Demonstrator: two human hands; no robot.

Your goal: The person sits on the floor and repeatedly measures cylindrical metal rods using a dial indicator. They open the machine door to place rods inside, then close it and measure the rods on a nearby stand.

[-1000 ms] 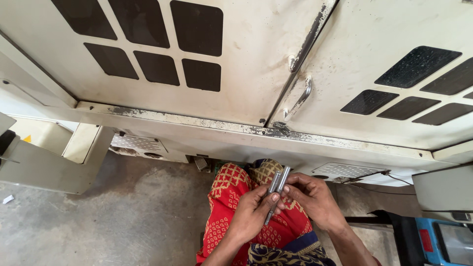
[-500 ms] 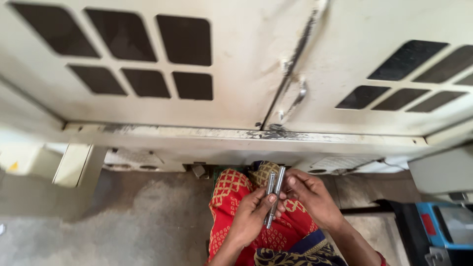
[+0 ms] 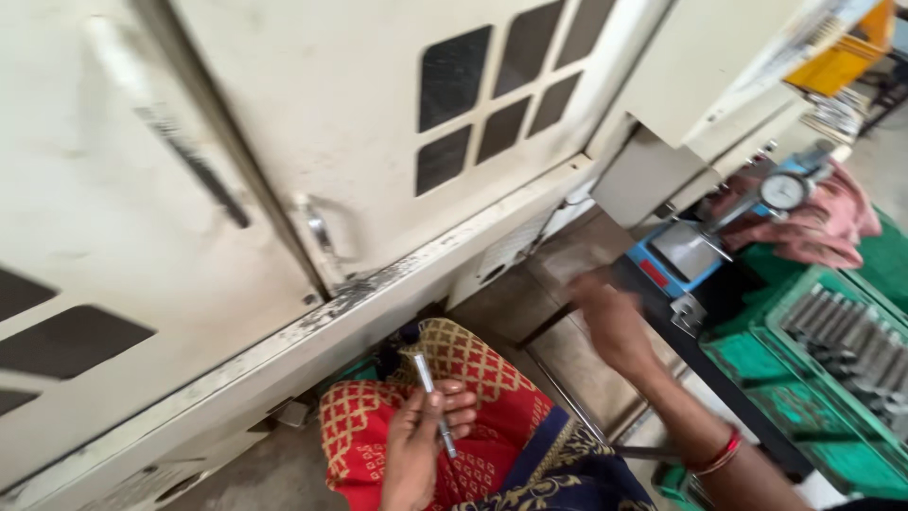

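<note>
Rod [image 3: 433, 403] in left hand [image 3: 423, 443], machine edge [image 3: 378, 295] close above.

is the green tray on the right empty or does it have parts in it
It has parts in it: the green tray holds a row of grey metal pins lying side by side. How full it is cannot be told.

Cream machine cabinet [image 3: 312, 123] is seen up front, with dark vent panels [image 3: 501, 95] and a metal handle [image 3: 317, 227]. A dial gauge [image 3: 783, 191] is mounted over a blue stand [image 3: 676, 254], beside a pink cloth [image 3: 832, 222]. Grey cylinders [image 3: 842, 341] are racked in a green tray [image 3: 757, 364]. Red patterned fabric [image 3: 492, 388] is seen below.
</note>
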